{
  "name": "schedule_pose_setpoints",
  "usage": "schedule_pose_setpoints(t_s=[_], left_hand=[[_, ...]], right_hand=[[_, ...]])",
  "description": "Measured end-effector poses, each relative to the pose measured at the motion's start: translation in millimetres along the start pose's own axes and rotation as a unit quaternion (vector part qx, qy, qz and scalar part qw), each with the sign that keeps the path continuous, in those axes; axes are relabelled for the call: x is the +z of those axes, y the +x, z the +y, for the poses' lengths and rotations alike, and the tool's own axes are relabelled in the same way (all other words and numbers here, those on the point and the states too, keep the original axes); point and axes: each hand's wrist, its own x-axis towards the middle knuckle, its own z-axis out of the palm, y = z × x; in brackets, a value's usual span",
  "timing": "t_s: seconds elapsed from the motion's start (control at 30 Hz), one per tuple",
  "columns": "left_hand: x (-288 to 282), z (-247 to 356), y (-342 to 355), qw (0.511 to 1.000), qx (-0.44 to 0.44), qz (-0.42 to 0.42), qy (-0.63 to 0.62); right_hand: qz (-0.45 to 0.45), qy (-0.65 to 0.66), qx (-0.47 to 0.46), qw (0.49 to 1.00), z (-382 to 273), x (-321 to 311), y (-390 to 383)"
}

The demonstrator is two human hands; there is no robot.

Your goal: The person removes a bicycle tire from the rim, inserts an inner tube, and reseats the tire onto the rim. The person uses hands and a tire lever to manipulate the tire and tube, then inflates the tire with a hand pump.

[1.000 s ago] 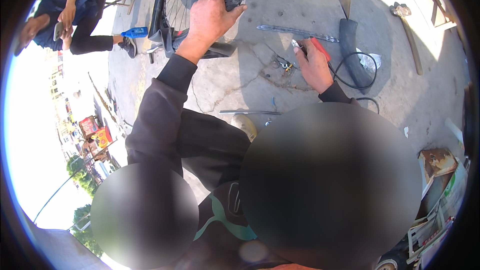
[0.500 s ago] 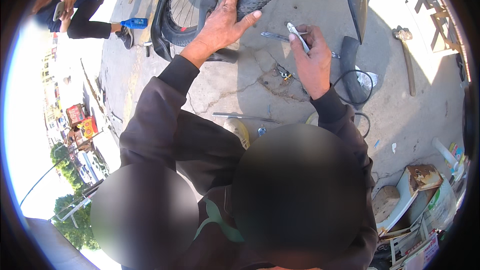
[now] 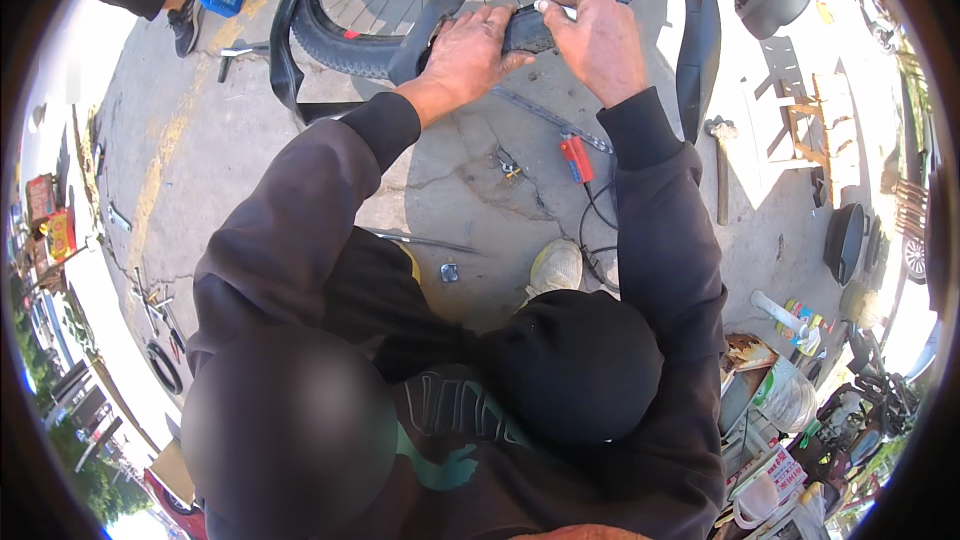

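Observation:
A bicycle wheel with a knobbly black tyre [image 3: 350,58] lies before me at the top. My left hand [image 3: 468,55] is closed over the tyre's near edge, fingers across its top and thumb pointing right. Right beside it, my right hand [image 3: 600,40] grips a small silver tool [image 3: 543,7], with only its pale tip showing at the tyre's edge. A limp black inner tube [image 3: 445,0] passes over the wheel to my left hand. Below the hands, a long flat metal bar [image 3: 550,118] and a red boxy device [image 3: 576,158] with a black cord lie on the concrete.
A hammer [image 3: 722,170] and a long black rubber strip [image 3: 697,40] lie to the right. Near my shoes [image 3: 556,268] is a thin metal rod [image 3: 425,240]. A blue bottle [image 3: 217,1] stands by another person's shoe [image 3: 185,26]. Clutter fills the lower right, including a plastic bag [image 3: 787,395].
My right hand has moved up and left with the silver tool, from above the ground to the tyre. My left hand's fingers have drawn together over the tyre. The view has shifted, uncovering the red device.

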Motion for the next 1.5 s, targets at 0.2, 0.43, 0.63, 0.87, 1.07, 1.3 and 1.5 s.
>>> schedule_pose_setpoints(t_s=[0.2,0.43,0.63,0.87,1.07,1.3,1.5], left_hand=[[-4,-4,-5,1.0,-0.011,0.003,0.009],[-2,-9,-4,1.0,0.02,-0.012,-0.017],[-12,-32,-15,0.999,0.025,-0.028,-0.029],[-19,-52,-26,0.996,0.047,-0.05,-0.057],[-24,-63,-29,0.995,0.042,-0.077,-0.056],[-20,-57,-27,0.996,0.04,-0.075,-0.04],[-22,-53,-27,0.997,0.061,-0.052,-0.021]], right_hand=[[-0.073,-0.131,0.135,0.979,12,4,-41],[-0.031,0.049,0.237,0.97,49,-13,-108],[0.15,0.318,0.258,0.9,19,-48,5],[0.0,0.194,0.245,0.95,98,-35,106],[-0.098,-0.037,0.29,0.951,110,-58,110],[-0.029,-0.159,0.021,0.987,51,-137,71],[-0.14,0.222,0.116,0.958,-4,-135,-58]])
